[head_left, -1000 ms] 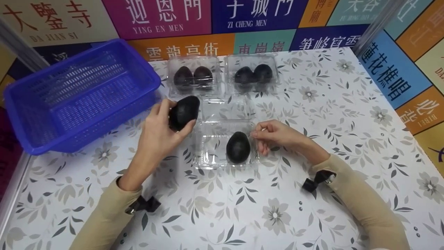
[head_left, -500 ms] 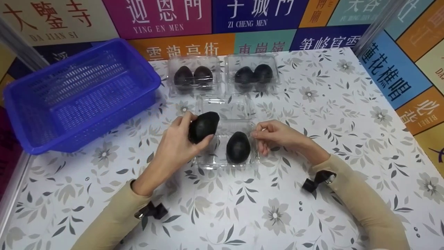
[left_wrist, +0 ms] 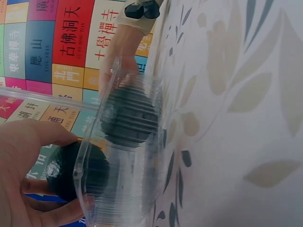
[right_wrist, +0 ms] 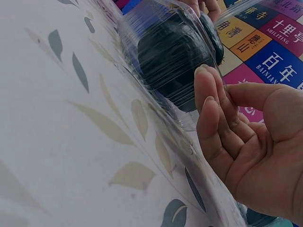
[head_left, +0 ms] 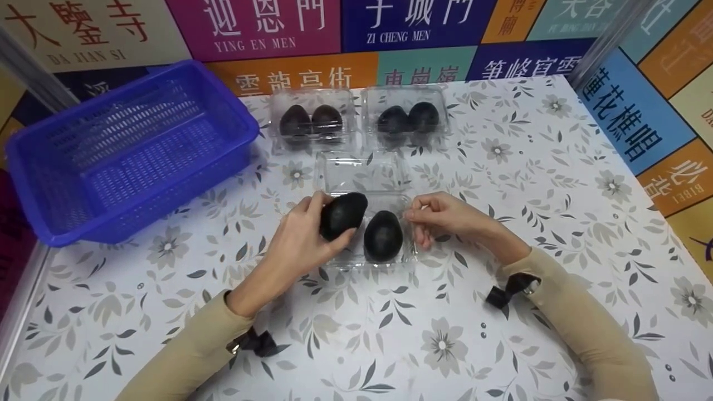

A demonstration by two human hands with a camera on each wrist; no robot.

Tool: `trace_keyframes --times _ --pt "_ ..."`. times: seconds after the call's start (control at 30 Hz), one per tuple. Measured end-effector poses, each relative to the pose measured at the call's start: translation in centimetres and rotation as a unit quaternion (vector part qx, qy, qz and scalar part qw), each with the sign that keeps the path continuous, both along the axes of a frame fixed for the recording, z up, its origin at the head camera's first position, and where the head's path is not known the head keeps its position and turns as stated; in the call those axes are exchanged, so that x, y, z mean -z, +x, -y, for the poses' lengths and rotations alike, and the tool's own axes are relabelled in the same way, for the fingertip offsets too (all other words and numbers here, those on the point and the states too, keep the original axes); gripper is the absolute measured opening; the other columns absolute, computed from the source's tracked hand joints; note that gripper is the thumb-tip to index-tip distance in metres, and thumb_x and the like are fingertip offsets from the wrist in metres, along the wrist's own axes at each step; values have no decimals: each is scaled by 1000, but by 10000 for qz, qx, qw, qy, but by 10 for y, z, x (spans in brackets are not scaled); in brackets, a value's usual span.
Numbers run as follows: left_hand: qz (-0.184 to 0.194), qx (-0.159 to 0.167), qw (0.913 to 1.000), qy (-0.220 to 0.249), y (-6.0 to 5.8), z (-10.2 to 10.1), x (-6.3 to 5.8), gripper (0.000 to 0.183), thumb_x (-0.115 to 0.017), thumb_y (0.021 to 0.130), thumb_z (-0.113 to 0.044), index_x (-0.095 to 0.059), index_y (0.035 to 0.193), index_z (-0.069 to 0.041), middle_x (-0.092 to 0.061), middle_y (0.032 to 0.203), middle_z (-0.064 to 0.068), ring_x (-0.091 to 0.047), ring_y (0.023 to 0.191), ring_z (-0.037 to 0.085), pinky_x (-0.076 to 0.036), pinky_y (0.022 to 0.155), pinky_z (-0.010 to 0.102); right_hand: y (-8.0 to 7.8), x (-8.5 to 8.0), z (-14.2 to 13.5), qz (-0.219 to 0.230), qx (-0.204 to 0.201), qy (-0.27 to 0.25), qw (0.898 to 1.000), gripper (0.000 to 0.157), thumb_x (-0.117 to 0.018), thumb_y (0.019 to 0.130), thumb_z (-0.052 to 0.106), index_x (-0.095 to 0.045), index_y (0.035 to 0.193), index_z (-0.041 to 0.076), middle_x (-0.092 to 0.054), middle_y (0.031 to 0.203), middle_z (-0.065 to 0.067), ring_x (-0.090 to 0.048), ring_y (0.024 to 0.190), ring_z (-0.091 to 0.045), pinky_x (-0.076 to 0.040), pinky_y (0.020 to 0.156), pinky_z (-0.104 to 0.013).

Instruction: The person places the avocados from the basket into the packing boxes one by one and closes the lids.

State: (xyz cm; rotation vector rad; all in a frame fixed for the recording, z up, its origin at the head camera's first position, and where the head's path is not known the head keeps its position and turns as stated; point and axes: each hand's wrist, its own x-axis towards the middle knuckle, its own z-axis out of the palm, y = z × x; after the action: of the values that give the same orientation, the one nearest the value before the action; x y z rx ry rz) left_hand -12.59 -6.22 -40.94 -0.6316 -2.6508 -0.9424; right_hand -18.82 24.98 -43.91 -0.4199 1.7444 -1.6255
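My left hand (head_left: 301,236) grips a dark avocado (head_left: 342,216) between thumb and fingers, over the left half of a clear plastic clamshell box (head_left: 356,259). In the left wrist view this avocado (left_wrist: 61,168) is partly in behind the box's wall. A second avocado (head_left: 383,236) lies in the box's right half, seen through the ribbed side in the right wrist view. The box's lid (head_left: 362,170) is folded back, away from me. At the right rim, my right hand (head_left: 445,220) pinches the box edge between thumb and curled fingers.
Two closed clamshell boxes stand at the back, the left box (head_left: 312,94) and the right box (head_left: 404,94), each with two avocados. A blue perforated basket (head_left: 150,189) stands at the left. A wall with printed signs (head_left: 295,72) borders the flowered tabletop (head_left: 557,239).
My left hand has carried its avocado right and toward me, from beside the clamshell box to over its left half. The right hand has stayed at the rim.
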Motion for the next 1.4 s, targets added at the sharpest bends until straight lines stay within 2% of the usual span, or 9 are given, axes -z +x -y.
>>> trace_keyframes --times 0.2,0.4,0.57,0.73,0.93,1.03,1.23,1.4 --pt "289 44 9994 -179 4 -8 6 58 -79 86 -40 -54 120 0 -64 98 18 -67 80 33 -60 64 40 0 0 0 139 40 -32 9999 23 -62 102 18 -58 97 -4 -68 68 -9 -66 56 -16 -56 51 -26" --pt "261 -18 9991 -345 7 -14 13 54 -78 87 -40 -54 115 0 -61 91 15 -64 72 29 -57 56 36 0 0 0 90 15 -33 10000 19 -61 103 18 -59 93 1 -68 68 -9 -66 56 -17 -56 52 -27" --pt "201 -112 9975 -668 9 -19 17 56 -76 89 -43 -54 113 3 -60 92 17 -64 72 31 -57 57 40 0 -1 -1 47 37 -16 10000 19 -61 103 18 -59 95 1 -68 67 -10 -66 56 -17 -56 51 -27" --pt "354 -79 9963 -779 10 -21 18 60 -76 89 -45 -55 112 6 -59 97 20 -66 74 34 -59 59 42 0 0 0 33 33 23 10000 19 -62 102 19 -60 94 1 -68 67 -9 -66 56 -17 -56 51 -27" --pt "494 -24 9942 -957 11 -19 13 66 -74 89 -48 -57 119 8 -60 100 22 -67 77 36 -60 63 44 1 -2 1 31 91 158 9998 21 -63 101 21 -60 94 2 -68 68 -10 -66 55 -17 -56 50 -27" --pt "385 -30 9926 -1148 12 -19 11 66 -74 89 -46 -58 121 9 -63 100 22 -68 79 37 -60 64 47 2 -4 1 -26 117 269 9996 22 -64 101 22 -60 95 1 -68 68 -10 -66 56 -18 -56 51 -27" --pt "-108 -145 9900 -1402 16 -17 7 59 -74 89 -43 -62 119 5 -66 95 20 -67 81 36 -58 60 48 2 -7 1 -155 114 430 9989 25 -65 101 23 -59 93 0 -68 68 -11 -66 56 -18 -55 50 -28" --pt "-176 -149 9907 -1344 16 -16 4 52 -74 90 -42 -64 114 4 -65 105 20 -65 93 35 -59 63 47 2 -10 0 -238 148 553 9981 26 -66 100 24 -59 91 0 -69 69 -11 -66 56 -17 -55 51 -27"
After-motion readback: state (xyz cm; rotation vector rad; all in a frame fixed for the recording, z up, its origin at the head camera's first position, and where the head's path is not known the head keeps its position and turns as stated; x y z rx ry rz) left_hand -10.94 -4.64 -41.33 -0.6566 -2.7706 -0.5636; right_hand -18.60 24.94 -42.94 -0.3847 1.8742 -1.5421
